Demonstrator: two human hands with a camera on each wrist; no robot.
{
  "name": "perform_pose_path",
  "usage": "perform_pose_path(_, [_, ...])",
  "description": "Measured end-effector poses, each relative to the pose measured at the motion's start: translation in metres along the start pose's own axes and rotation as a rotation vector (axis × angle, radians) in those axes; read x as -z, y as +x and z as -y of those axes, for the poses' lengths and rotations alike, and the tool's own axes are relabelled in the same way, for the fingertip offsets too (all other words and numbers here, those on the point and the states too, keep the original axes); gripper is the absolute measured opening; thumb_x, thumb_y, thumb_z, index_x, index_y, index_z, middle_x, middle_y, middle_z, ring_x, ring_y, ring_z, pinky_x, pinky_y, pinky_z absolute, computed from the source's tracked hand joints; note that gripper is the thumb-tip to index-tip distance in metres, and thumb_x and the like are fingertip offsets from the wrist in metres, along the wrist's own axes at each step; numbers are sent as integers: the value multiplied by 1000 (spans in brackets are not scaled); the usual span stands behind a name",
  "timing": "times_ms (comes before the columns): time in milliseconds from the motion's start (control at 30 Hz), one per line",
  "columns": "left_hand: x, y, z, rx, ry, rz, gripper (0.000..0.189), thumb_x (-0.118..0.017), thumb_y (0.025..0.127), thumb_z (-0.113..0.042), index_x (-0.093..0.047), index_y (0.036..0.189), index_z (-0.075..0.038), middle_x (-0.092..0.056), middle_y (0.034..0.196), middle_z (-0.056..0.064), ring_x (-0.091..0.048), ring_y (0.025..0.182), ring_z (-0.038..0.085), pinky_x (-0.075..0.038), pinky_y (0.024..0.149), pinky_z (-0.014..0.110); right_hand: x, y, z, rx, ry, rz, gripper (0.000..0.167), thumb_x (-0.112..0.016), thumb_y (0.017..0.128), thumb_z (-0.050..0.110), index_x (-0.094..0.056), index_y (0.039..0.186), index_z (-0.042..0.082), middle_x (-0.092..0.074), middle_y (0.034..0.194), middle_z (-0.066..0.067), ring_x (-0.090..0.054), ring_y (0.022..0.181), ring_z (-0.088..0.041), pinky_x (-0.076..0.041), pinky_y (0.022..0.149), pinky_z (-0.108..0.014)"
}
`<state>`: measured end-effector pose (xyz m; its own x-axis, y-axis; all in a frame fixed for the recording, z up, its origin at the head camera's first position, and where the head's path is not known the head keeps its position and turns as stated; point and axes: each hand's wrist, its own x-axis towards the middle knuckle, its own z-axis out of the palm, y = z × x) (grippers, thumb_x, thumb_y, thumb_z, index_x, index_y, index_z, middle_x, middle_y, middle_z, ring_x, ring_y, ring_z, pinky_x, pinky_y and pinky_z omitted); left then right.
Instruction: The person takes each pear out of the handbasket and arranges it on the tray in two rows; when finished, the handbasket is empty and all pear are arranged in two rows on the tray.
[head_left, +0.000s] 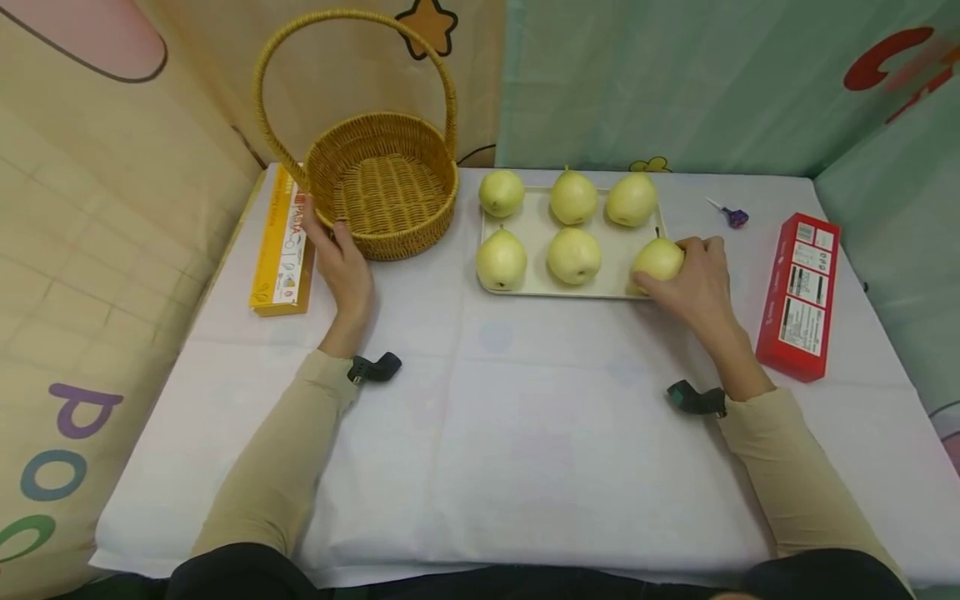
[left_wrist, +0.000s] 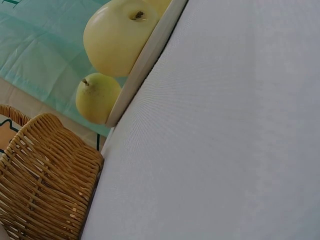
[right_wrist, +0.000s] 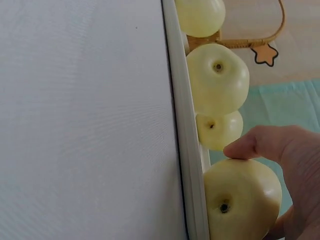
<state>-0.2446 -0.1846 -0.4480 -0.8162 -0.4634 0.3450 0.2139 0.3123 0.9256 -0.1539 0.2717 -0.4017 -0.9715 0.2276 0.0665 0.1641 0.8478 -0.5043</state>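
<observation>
A wicker basket [head_left: 397,244] with a tall arched handle stands at the back left. My left hand [head_left: 347,275] holds its near left side, thumb at the rim and fingers along the outer wall; in the left wrist view the basket's side [left_wrist: 45,180] shows, the hand mostly out of frame. My right hand [head_left: 697,287] grips a pale yellow-green pear [head_left: 660,259] at the front right corner of a cream tray [head_left: 536,287]. The right wrist view has the thumb against this pear [right_wrist: 240,195]. Other pears [head_left: 573,256] sit in two rows on the tray.
A yellow pasta box [head_left: 281,267] lies left of the basket, beside my left fingers. On the right lies a red box [head_left: 798,300], near my right forearm. A small purple-wrapped lollipop [head_left: 735,217] lies behind it. Curtains [head_left: 675,83] border the white-covered table [head_left: 525,433].
</observation>
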Motion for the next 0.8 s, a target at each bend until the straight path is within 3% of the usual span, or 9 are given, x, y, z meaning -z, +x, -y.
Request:
perform_pose_path(300, [3,2,1,-4,3,11,56,-36,114,-20,-22,167,-16,-24,175,-3,-27,155,1,-20,124,15,0,2,2,-14,21,-4,98,-70,88,64,-44,151,-6,-40,139,-32,-44,121,-46,-39,95,-58])
perform_pose_path(467, [5,3,1,3,6,19,56,-36,114,-22,-21,168,-17,-24,175,-4,-28,154,1,-21,124,14,2,5,4,11,80,-47,95,-70,90,60,-42,154,-4,-43,141,-31,-46,126,-47,-39,101,-59])
perform_pose_path(600, [8,5,2,0,19,9,55,-37,114,-21,-22,167,-17,-26,175,-4,-29,154,1,-21,124,14,4,9,3,83,154,-109,91,-69,92,55,-39,157,-1,-42,151,-28,-45,137,-46,-36,111,-63])
perform_pose_path(800, [16,5,1,-4,40,11,56,-38,113,-20,-23,167,-17,-25,174,-4,-21,154,-4,-15,125,13,10,14,3,155,131,-86,101,-64,94,62,-17,170,13,-14,176,-15,-16,162,-37,-17,128,-66])
